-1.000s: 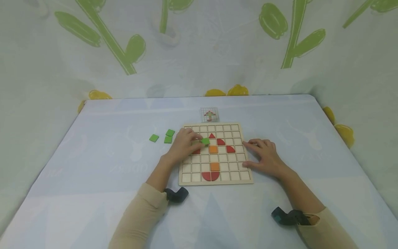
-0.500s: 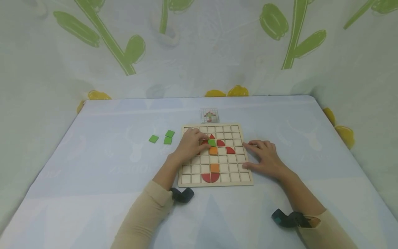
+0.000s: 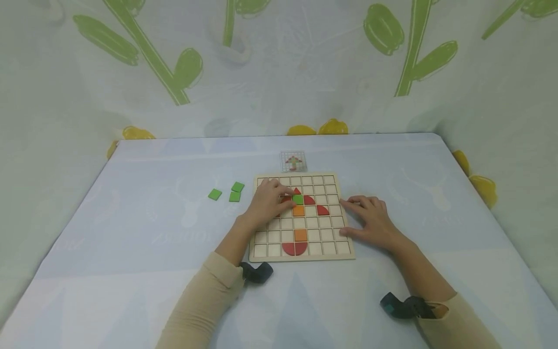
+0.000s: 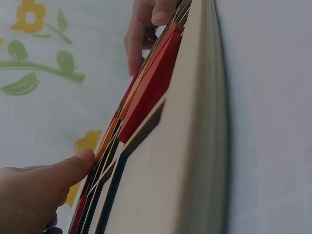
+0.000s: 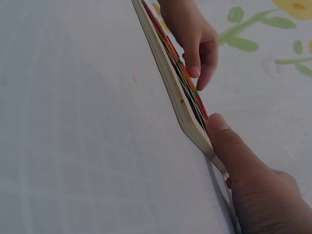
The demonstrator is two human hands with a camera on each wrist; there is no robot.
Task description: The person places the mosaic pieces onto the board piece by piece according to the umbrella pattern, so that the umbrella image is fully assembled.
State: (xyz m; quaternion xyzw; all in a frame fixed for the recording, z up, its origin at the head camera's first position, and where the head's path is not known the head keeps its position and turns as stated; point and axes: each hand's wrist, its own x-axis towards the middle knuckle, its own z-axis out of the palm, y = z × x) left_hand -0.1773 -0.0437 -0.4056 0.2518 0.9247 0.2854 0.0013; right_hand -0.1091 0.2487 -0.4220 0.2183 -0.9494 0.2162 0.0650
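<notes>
In the head view a wooden grid board (image 3: 328, 244) lies in front of me. My left hand (image 3: 267, 203) reaches over its left half, thumb and forefinger pinching a green square tile (image 3: 298, 199). That tile sits in a cell between a red triangle tile (image 3: 297, 191) and an orange square tile (image 3: 298, 211). Red quarter-round tiles (image 3: 323, 210) flank it, some partly hidden by the left hand. Along the board's right edge my right hand (image 3: 369, 220) rests with thumb and fingers spread. The right wrist view shows its thumb (image 5: 222, 129) against the board's edge.
Several loose green square tiles (image 3: 234, 197) lie left of the board. Beyond the board's far edge stands a small clear pattern card (image 3: 294, 161) with a red and green figure on a grid. A pale patterned cloth (image 3: 131, 218) covers the table.
My left hand has moved right with the green tile, which now sits flat in the cell beneath the red triangle. The right hand has stayed at the board's edge.
</notes>
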